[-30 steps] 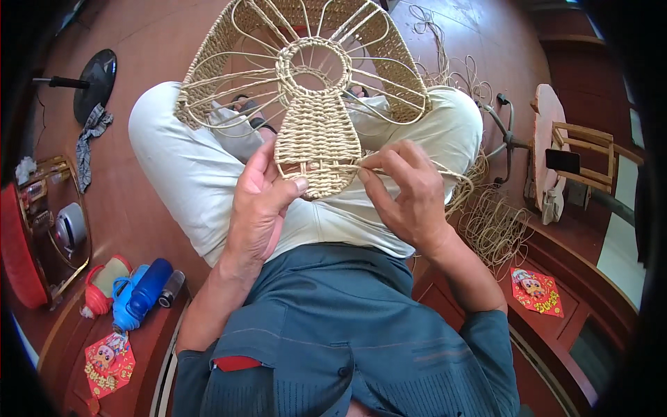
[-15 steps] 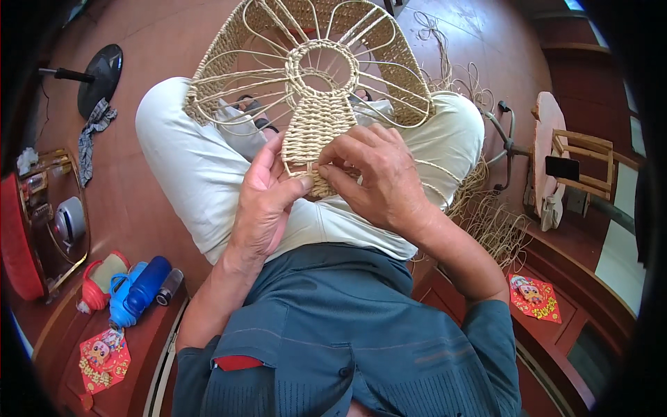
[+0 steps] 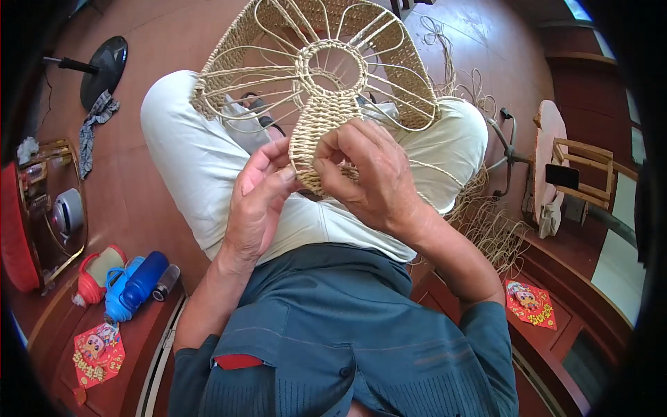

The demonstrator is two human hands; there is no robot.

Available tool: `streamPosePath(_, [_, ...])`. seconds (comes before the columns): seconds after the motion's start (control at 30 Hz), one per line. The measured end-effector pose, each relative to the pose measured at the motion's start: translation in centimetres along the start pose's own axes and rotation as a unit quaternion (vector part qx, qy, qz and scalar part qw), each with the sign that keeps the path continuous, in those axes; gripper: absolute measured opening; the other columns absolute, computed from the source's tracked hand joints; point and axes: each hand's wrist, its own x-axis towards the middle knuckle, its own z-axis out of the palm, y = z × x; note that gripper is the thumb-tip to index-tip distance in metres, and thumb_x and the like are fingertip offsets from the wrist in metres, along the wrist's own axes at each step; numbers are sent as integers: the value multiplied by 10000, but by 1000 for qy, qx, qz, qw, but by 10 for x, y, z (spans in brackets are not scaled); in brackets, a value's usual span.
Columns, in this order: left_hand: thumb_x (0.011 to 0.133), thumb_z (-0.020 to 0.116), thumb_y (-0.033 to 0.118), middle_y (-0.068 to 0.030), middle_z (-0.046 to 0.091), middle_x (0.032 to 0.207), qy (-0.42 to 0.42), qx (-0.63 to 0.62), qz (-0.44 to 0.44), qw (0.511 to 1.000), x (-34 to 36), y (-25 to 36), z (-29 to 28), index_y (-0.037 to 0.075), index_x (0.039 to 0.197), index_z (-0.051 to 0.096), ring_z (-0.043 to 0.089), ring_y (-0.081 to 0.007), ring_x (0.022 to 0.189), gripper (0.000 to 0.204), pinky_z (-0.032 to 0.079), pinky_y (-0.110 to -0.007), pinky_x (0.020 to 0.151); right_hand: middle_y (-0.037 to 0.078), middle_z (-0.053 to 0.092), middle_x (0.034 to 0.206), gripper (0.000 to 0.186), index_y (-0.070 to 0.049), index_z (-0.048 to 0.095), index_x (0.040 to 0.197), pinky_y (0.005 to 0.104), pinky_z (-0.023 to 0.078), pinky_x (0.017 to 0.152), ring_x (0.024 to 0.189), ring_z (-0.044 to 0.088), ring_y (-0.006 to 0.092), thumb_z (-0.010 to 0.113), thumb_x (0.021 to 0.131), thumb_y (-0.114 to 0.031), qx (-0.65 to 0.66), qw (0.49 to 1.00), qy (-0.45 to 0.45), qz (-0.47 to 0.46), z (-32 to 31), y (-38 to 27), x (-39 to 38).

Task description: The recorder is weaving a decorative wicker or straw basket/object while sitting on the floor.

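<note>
A straw-woven piece [image 3: 331, 69] rests across my knees, with a ring, looped frame strands and a wide woven band. Its narrow woven panel [image 3: 316, 115] hangs toward me. My left hand [image 3: 257, 201] grips that panel's left edge with thumb and fingertips. Over the panel's lower part, my right hand [image 3: 372, 181] is closed with curled fingers; what its fingertips hold is hidden. A straw cord [image 3: 434, 168] trails rightward from beneath it.
Loose cord [image 3: 497, 240] lies right of my leg, near a wheeled base, a wooden frame [image 3: 583, 156] and dark phone [image 3: 561, 176]. At left are bottles [image 3: 142, 278], jugs, a red-rimmed rack, cloth [image 3: 94, 132] and a black round base [image 3: 104, 73].
My right hand has moved left and up over the panel, covering more of it. The panel has tilted, and the whole piece has shifted slightly right. My left fingers have shifted along the edge.
</note>
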Motion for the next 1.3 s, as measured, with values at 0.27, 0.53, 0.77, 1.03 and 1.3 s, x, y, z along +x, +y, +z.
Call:
streamPosePath(0.27, [1039,607,156,-140,646,1327,26,-39,-19,999,-2,-8,-8,-37,1425,489,649,-192,1192,447,530,-393,1074,87,635,892,127,-92,688,978,444,501,796,862,643,325,763,910,-168,-21,999,15,-31,21,2,-4])
streamPosePath(0.53, [1053,582,72,-154,660,1336,22,-42,-32,998,-4,-10,-14,-40,1417,491,666,-206,1210,391,543,-380,1083,56,652,945,152,-114,739,1061,412,488,802,885,634,278,752,911,-134,-82,993,0,-79,14,2,-15])
streamPosePath(0.77, [1034,665,20,-165,717,1257,34,-10,7,999,1,-18,-14,-47,1408,517,706,-201,1141,407,582,-348,1017,56,653,1005,235,-107,742,1147,417,475,810,906,624,274,746,912,-100,-90,992,-25,-79,12,-2,-19])
streamPosePath(1.03, [1022,686,30,-158,697,1304,30,33,10,999,3,-16,-11,-43,1427,495,690,-196,1179,453,570,-345,1026,50,650,1010,252,-117,746,1143,418,462,815,915,619,271,751,891,-102,-101,992,-34,-74,11,-3,-18])
streamPosePath(1.3, [1016,593,-38,-73,653,1084,115,379,89,914,-28,28,-14,4,1315,551,675,-121,934,305,585,-281,827,33,650,1019,253,-139,744,1148,419,455,818,915,613,259,766,896,-140,-98,994,-1,-51,14,-3,-21])
